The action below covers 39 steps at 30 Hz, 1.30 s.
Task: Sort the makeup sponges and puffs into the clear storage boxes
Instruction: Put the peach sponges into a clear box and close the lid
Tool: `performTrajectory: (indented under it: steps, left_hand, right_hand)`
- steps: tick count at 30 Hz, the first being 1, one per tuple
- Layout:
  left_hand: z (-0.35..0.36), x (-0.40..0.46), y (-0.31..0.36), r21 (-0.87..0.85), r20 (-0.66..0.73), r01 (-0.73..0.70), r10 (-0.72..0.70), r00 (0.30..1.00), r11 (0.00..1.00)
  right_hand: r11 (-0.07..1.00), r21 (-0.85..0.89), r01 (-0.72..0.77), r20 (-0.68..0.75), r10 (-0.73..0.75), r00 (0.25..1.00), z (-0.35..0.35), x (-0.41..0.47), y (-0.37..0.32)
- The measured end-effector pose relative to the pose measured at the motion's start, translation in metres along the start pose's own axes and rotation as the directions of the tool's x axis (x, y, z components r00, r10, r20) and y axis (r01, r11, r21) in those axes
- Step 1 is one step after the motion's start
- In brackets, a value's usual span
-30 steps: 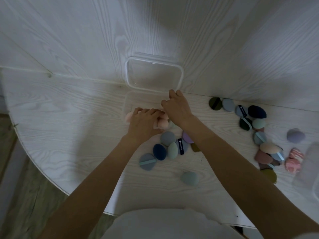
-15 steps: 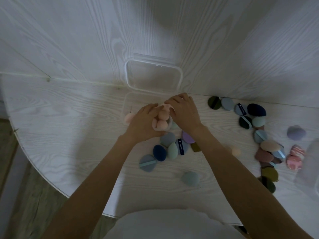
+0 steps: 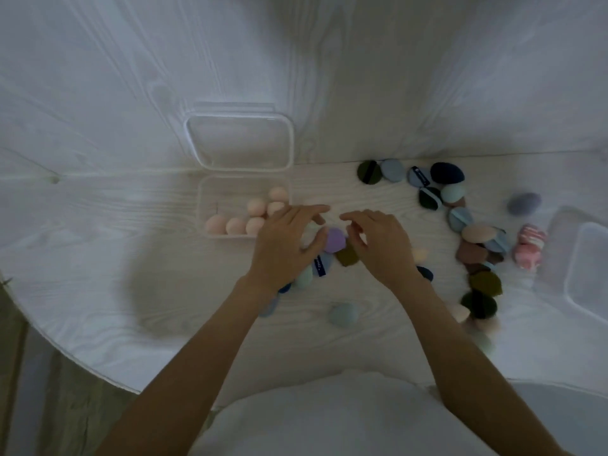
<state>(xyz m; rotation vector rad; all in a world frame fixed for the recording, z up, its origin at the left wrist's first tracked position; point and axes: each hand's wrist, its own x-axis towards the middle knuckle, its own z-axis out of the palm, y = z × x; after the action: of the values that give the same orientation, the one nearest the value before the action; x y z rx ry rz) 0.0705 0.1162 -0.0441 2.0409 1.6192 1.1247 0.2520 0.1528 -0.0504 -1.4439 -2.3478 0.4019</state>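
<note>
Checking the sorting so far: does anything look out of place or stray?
One peach sponge lies loose on the table right of the right hand, though its look-alikes sit in the clear box. Nothing looks spilled or damaged.

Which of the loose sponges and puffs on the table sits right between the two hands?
The lilac sponge, lying between the left hand and the right hand. It is the only purple piece there; an olive puff lies just below it.
</note>
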Motion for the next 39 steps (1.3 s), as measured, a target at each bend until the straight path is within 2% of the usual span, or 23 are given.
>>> performTrajectory:
  steps: [3, 5, 7, 9, 11, 14, 16, 21, 24, 27, 29, 33, 36, 39]
  left_hand:
    - [0.041, 0.002, 0.037, -0.044, 0.207, 0.017, -0.008, 0.978, 0.999]
    - [0.073, 0.003, 0.055, -0.03, 0.384, 0.054, -0.038, 0.923, 0.998]
    - [0.103, 0.002, 0.07, 0.017, 0.52, 0.025, -0.031, 0.854, 1.0]
    - [0.129, 0.0, 0.084, 0.049, 0.6, -0.021, -0.013, 0.8, 0.999]
    - [0.15, -0.004, 0.098, 0.045, 0.626, -0.032, -0.003, 0.78, 0.998]
    - [0.175, -0.006, 0.116, 0.046, 0.613, -0.058, 0.018, 0.79, 0.997]
    - [0.19, 0.002, 0.124, 0.063, 0.586, -0.036, -0.008, 0.811, 0.997]
    - [0.231, 0.04, 0.131, 0.099, 0.536, 0.137, -0.168, 0.827, 0.986]
    - [0.259, 0.064, 0.132, 0.033, 0.586, 0.098, -0.098, 0.804, 0.995]
    - [0.279, 0.077, 0.134, 0.085, 0.641, 0.023, -0.072, 0.764, 0.996]
    - [0.282, 0.077, 0.136, 0.083, 0.575, 0.025, -0.069, 0.815, 0.996]
    - [0.245, 0.067, 0.142, -0.089, 0.343, 0.142, -0.103, 0.934, 0.986]
    - [0.194, 0.05, 0.141, -0.189, 0.228, 0.268, -0.223, 0.948, 0.945]
    - [0.135, 0.021, 0.119, -0.277, 0.136, 0.375, -0.35, 0.927, 0.885]
  right_hand:
    - [0.978, -0.034, -0.206, 0.012, 0.206, 0.978, -0.03, -0.055, 0.033]
    - [0.932, -0.045, -0.36, 0.012, 0.361, 0.932, -0.048, -0.088, 0.061]
    - [0.889, -0.081, -0.45, 0.02, 0.453, 0.891, -0.059, -0.12, 0.095]
    - [0.885, -0.133, -0.445, 0.081, 0.457, 0.886, -0.064, -0.147, 0.124]
    - [0.919, -0.163, -0.359, 0.171, 0.385, 0.907, -0.064, -0.167, 0.141]
    - [0.96, -0.217, -0.178, 0.206, 0.224, 0.953, -0.053, -0.18, 0.148]
    - [0.965, -0.217, -0.145, 0.16, 0.182, 0.97, -0.047, -0.181, 0.153]
    - [0.948, -0.014, -0.318, -0.021, 0.318, 0.948, -0.064, -0.176, 0.179]
    - [0.93, 0.061, -0.362, -0.084, 0.366, 0.927, -0.074, -0.171, 0.195]
    - [0.918, 0.091, -0.387, -0.108, 0.396, 0.912, -0.074, -0.167, 0.203]
    - [0.915, 0.091, -0.393, -0.108, 0.401, 0.91, -0.075, -0.163, 0.205]
    - [0.935, 0.103, -0.34, -0.165, 0.353, 0.921, -0.082, -0.149, 0.196]
    - [0.929, 0.173, -0.327, -0.163, 0.354, 0.921, -0.082, -0.137, 0.179]
    - [0.913, 0.281, -0.295, -0.079, 0.329, 0.941, -0.073, -0.118, 0.157]
